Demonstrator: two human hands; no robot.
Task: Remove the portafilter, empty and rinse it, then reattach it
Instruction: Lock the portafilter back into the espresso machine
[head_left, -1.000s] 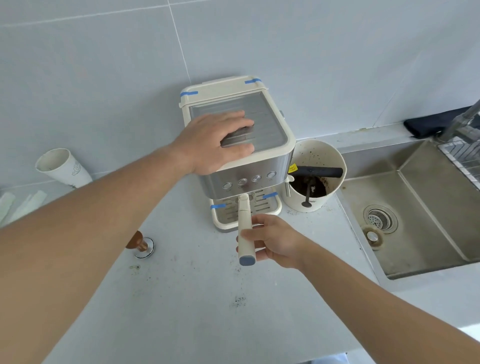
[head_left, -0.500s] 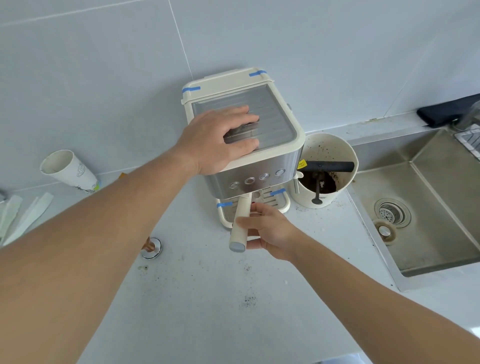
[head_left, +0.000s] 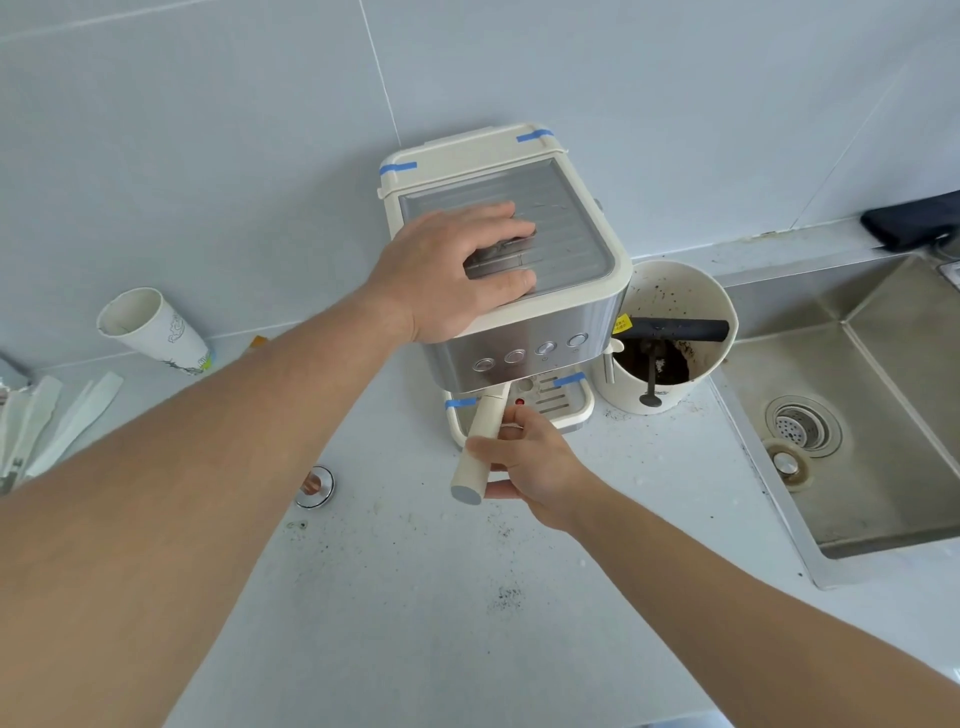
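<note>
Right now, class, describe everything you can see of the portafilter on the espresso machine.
Only the portafilter's handle shows: a cream, smooth, plastic-looking rod with a flat grey end cap. It slopes from under the espresso machine front down toward the camera and left. Its basket is hidden beneath the machine. The right hand grips the handle; the left hand presses flat on the machine's top.

Knock-box (head_left: 675, 332) right of espresso machine (head_left: 519, 291) — sink (head_left: 883, 415) beyond.

Paper cup (head_left: 150, 327) tipped against the wall; wooden stirrers (head_left: 57, 421) at left, dark cloth (head_left: 909, 221) far right
</note>
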